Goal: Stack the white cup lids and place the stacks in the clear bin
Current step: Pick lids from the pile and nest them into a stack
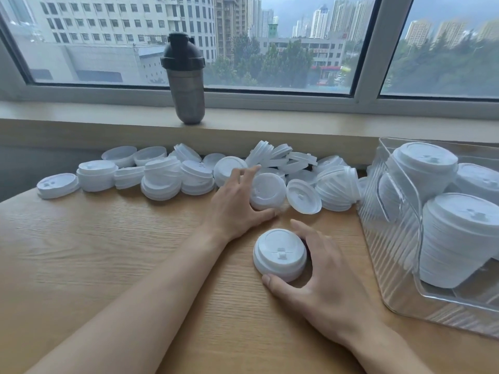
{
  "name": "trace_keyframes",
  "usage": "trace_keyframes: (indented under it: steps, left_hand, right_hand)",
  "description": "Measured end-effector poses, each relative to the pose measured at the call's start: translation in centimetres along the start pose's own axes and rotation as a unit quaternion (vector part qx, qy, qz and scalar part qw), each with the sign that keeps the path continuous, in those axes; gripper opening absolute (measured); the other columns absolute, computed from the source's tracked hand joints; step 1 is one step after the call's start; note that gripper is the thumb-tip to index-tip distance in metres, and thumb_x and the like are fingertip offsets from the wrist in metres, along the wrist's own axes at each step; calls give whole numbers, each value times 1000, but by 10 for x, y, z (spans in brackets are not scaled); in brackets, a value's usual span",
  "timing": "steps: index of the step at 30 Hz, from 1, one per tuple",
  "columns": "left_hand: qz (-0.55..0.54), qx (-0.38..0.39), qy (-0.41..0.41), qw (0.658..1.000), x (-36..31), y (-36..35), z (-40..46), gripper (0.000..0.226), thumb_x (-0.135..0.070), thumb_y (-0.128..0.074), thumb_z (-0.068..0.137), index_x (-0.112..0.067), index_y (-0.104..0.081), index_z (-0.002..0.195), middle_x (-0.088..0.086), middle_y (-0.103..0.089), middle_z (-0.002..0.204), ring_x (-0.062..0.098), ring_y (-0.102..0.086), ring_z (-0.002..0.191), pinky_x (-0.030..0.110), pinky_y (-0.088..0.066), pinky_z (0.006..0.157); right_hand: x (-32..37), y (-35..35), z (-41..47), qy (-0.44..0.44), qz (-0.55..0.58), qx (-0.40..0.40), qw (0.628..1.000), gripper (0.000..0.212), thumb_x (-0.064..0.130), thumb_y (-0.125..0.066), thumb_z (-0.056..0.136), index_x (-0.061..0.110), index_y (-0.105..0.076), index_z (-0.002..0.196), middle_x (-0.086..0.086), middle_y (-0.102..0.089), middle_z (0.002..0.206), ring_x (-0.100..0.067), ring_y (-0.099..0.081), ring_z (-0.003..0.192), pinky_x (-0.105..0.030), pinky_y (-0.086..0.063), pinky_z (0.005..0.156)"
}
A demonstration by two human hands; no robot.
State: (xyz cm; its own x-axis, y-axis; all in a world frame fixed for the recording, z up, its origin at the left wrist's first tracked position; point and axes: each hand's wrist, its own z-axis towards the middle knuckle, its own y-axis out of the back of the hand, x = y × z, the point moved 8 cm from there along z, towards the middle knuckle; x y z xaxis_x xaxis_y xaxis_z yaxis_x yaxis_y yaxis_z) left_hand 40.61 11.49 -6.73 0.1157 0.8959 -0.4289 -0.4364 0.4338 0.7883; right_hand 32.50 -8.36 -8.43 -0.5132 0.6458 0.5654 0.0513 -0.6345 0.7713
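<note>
Right hand [324, 282] curled round short lid stack [279, 253], left hand [237, 203] gripping loose lid [268, 190]

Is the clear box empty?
No, it's partly full: the clear bin holds several tall stacks of white lids.

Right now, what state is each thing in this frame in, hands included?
Left hand: grips a pile lid between fingers and thumb.
Right hand: curled round the short stack.
Short stack: top up, flat on the table.
Loose lids: unsorted heap, some tilted, some nested.
Clear bin: open-topped, holding several tall stacks.
Shaker bottle: upright on the sill, cap closed.
</note>
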Motion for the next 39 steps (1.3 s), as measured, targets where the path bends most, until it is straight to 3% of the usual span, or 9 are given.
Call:
trace_keyframes:
  steps: [9, 14, 22, 28, 31, 36, 39]
  left_hand:
    - [50, -18, 6, 999, -4, -3, 4, 90, -67, -76, 72, -27, -46, 148, -1, -55, 138, 22, -47, 128, 37, -42, 101]
    - [-12, -36, 39, 999, -4, 8, -18, 89, -54, -83, 72, -25, -46, 147, 2, -55, 135, 23, -53, 125, 33, -43, 97]
    - [-83, -31, 88, 992, -8, 35, -91, 94, -54, -85, 75, -21, -43, 152, 0, -53, 141, 16, -43, 133, 22, -32, 106]
    - [-78, -9, 91, 993, -30, 59, -157, 90, -59, -80, 78, -24, -43, 152, -2, -50, 139, 15, -44, 131, 34, -40, 111]
    - [-59, -3, 93, 994, -40, 66, -182, 89, -67, -74, 78, -24, -44, 151, -2, -51, 138, 17, -45, 129, 34, -36, 111]
    - [4, 21, 89, 996, -54, 69, -201, 91, -79, -62, 79, -27, -42, 151, -4, -49, 143, 18, -40, 134, 35, -29, 111]
    - [-18, 55, 85, 995, -57, 68, -202, 90, -71, -65, 82, -29, -36, 156, -6, -44, 149, 16, -34, 140, 36, -24, 114]
  right_hand:
    - [-3, 0, 2, 12, 12, -8, 1000, 95, 69, -75, 71, 45, -28, 150, 38, -33, 123, 9, -34, 127, -18, -32, 109]
    - [-3, 2, 0, 11, 29, -17, 999, 93, 65, -77, 70, 44, -32, 149, 34, -41, 120, 6, -39, 121, -19, -36, 105]
    - [1, 13, -26, -7, 57, -35, 998, 91, 60, -79, 71, 36, -37, 148, 20, -49, 134, -2, -47, 126, -22, -39, 102]
    - [14, 28, -79, -11, 38, -45, 998, 86, 69, -71, 69, 39, -39, 143, 24, -48, 126, -4, -49, 121, -25, -44, 99]
    - [19, 34, -103, -12, 25, -51, 998, 88, 64, -75, 71, 37, -38, 146, 23, -46, 131, -4, -47, 125, -23, -39, 102]
    - [26, 37, -128, -24, 17, -44, 999, 91, 66, -73, 71, 38, -35, 148, 18, -49, 130, -9, -48, 124, -28, -42, 99]
    - [26, 39, -131, -26, 14, -44, 999, 93, 70, -72, 69, 36, -36, 148, 15, -51, 134, -10, -48, 124, -29, -43, 101]
